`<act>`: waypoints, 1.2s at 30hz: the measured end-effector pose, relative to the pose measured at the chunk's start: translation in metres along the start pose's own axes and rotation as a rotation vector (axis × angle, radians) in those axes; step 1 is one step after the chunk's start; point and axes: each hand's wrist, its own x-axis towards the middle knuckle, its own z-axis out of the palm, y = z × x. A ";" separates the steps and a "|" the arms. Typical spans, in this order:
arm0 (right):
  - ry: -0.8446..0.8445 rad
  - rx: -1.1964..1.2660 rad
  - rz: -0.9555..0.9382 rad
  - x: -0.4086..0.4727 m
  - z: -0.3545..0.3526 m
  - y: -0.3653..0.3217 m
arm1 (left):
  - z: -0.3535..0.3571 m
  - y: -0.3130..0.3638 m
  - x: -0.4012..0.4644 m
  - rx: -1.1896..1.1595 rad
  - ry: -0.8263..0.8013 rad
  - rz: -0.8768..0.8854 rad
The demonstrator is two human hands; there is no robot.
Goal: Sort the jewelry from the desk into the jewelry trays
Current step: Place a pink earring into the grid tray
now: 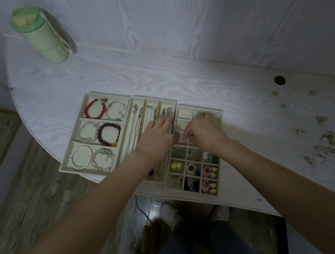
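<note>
White desk (176,76); trays (88,95) beneath both hands (155,138).

A pale white desk (153,71) shows wavy grey wood grain. Cream trays (88,96) hold a red bracelet (94,111), a dark maroon bracelet (110,134) and a white pearl bracelet (81,158). At far left stands a mint green bottle (43,36).

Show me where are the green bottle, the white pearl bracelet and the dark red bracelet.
green bottle (45,39): head view, on the middle of its body.
white pearl bracelet (75,166): head view, on the beads at its lower left.
dark red bracelet (101,129): head view, on the beads at its upper left.
</note>
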 end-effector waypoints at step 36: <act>0.003 1.511 0.353 -0.018 -0.023 0.008 | -0.014 0.008 0.001 -0.950 0.387 -0.132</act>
